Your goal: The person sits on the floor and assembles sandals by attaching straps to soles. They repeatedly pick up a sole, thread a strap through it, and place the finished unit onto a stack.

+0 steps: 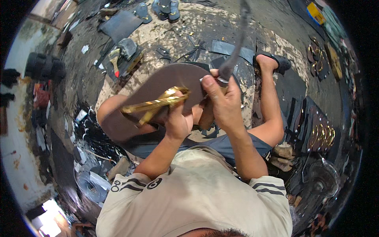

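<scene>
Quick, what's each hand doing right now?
Left hand: closed, holding the brown sandal by its gold straps.
Right hand: closed, gripping a dark strip.

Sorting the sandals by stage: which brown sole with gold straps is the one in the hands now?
The large brown sandal on the lap, gold straps pinched by the left hand. The other gold-strapped ones lie untouched on the floor at right.

Floor (221, 23): dark, gritty, scrap-strewn | hammer (115, 59) lying on it | pale stained wall (15, 158) left of hammer | fan (323, 177) far right
</scene>
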{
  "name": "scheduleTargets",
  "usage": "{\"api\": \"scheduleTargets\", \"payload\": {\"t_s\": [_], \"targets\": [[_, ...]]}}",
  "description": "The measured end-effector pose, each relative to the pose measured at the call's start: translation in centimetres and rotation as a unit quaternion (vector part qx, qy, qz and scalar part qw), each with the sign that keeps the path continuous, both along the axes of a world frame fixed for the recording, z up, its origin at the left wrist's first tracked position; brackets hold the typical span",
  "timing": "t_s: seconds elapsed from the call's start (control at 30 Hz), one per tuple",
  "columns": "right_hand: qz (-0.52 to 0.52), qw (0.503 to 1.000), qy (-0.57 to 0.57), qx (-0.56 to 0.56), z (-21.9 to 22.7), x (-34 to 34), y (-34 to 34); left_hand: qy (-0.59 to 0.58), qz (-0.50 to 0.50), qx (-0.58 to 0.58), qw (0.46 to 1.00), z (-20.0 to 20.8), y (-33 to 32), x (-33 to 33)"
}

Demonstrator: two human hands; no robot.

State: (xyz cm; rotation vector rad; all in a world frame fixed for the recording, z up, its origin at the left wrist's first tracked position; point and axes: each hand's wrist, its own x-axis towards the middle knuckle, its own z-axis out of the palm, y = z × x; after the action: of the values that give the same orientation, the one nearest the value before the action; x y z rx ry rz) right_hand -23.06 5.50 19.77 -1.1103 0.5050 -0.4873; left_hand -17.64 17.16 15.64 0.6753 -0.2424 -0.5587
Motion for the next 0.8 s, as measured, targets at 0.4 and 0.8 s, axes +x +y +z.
{"api": "scheduleTargets", "payload": {"t_s": [0.4,0.8], "targets": [[0.038,0.857,0.189,-0.477,-9.9,-6.2,0.7,0.195,0.046,0.103,0.974,-1.2,0.5,3.2],[0.263,0.809,0.150,-0.505,-3.6,-1.9,-2.8,0.137,-0.003,0.174,0.975,-5.1,4.9,-0.6]]}}
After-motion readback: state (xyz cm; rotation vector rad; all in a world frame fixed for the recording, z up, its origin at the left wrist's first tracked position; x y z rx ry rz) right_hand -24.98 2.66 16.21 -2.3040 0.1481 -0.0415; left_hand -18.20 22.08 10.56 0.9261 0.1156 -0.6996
